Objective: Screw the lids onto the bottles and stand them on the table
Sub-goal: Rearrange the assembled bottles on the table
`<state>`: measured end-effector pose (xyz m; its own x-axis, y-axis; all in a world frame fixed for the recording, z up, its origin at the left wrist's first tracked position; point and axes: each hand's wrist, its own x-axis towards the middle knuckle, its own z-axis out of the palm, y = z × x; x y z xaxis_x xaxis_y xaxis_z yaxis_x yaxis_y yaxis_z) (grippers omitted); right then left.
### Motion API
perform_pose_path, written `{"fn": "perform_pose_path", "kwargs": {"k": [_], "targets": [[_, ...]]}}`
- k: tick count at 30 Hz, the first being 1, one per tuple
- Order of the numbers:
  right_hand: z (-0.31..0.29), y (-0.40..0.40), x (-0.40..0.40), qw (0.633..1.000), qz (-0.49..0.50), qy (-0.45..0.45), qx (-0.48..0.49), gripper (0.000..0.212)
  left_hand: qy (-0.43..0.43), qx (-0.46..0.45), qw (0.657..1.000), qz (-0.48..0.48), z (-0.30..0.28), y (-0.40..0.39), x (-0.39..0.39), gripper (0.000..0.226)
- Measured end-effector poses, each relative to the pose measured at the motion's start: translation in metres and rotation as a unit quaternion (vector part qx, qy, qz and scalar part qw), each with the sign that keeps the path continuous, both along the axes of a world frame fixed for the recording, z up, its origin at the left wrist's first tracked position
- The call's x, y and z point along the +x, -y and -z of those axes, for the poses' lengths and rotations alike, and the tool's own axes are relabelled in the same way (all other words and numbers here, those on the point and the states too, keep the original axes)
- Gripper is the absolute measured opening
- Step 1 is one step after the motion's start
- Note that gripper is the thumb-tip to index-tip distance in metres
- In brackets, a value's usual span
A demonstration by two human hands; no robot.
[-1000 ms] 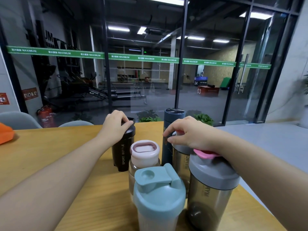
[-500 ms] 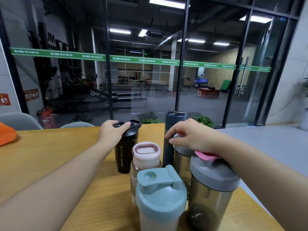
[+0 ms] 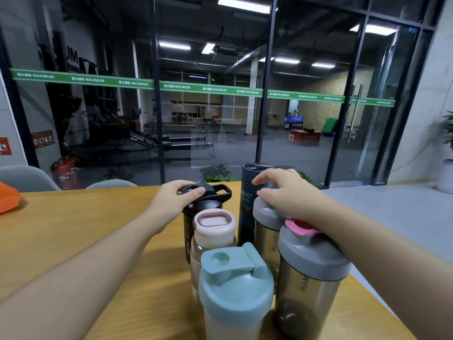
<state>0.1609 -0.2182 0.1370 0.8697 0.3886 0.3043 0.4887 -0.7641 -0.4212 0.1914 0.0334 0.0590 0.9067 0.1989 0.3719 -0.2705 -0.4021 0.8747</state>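
Several lidded bottles stand grouped on the wooden table. My left hand grips the black lid of the black sport bottle; the lid's carry loop sticks out to the right. My right hand lies curled over the grey lid of a smoky shaker bottle. Behind it rises a tall dark blue bottle. Nearer me stand a pink-lidded clear bottle, a teal-lidded shaker and a grey-lidded shaker with a pink cap.
An orange object lies at the table's far left edge. Grey chair backs show beyond the table. A glass wall stands behind, with a red fire extinguisher and plants at its foot.
My left hand has turned the black lid, so its carry loop swung out to the right. My right hand stayed on the grey lid, fingers shifting slightly.
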Motion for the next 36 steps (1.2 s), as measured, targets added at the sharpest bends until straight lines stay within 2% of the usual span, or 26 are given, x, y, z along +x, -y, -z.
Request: {"fn": "perform_pose_path", "kwargs": {"k": [5,15,17,19,21,23,26,28,31,36], "targets": [[-0.001,0.0,0.001,0.996,0.034,-0.033,0.078,0.036,-0.004,-0.02,0.999,0.037,0.001,0.01,-0.003,0.023],[-0.002,0.0,0.001,0.994,0.033,-0.037,0.101,0.035,0.014,-0.039,0.998,0.054,-0.002,0.025,-0.016,0.014],[-0.001,0.001,0.001,0.993,0.031,-0.037,0.103,0.035,0.011,-0.044,0.998,0.051,0.001,0.027,-0.016,0.024],[-0.002,0.001,0.0,0.993,0.029,-0.037,0.107,0.035,-0.009,-0.057,0.997,0.046,0.008,0.025,-0.016,0.047],[-0.001,0.002,0.0,0.992,0.029,-0.033,0.119,0.033,-0.046,-0.122,0.99,0.056,0.02,0.025,-0.017,0.082],[-0.002,0.002,-0.001,0.991,0.029,-0.027,0.128,0.033,-0.076,-0.196,0.976,0.061,0.039,0.025,-0.021,0.099],[-0.002,0.002,-0.002,0.99,0.026,-0.031,0.133,0.033,-0.127,-0.264,0.955,0.053,0.066,0.03,-0.037,0.091],[-0.002,0.003,-0.003,0.991,0.022,-0.034,0.127,0.032,-0.133,-0.27,0.95,0.083,0.077,0.04,-0.05,0.079],[-0.002,0.003,-0.004,0.99,0.015,-0.03,0.138,0.029,-0.137,-0.275,0.949,0.069,0.081,0.053,-0.057,0.065],[-0.004,0.004,-0.008,0.982,0.022,-0.003,0.189,0.028,-0.137,-0.285,0.945,0.082,0.079,0.06,-0.056,0.065]]}}
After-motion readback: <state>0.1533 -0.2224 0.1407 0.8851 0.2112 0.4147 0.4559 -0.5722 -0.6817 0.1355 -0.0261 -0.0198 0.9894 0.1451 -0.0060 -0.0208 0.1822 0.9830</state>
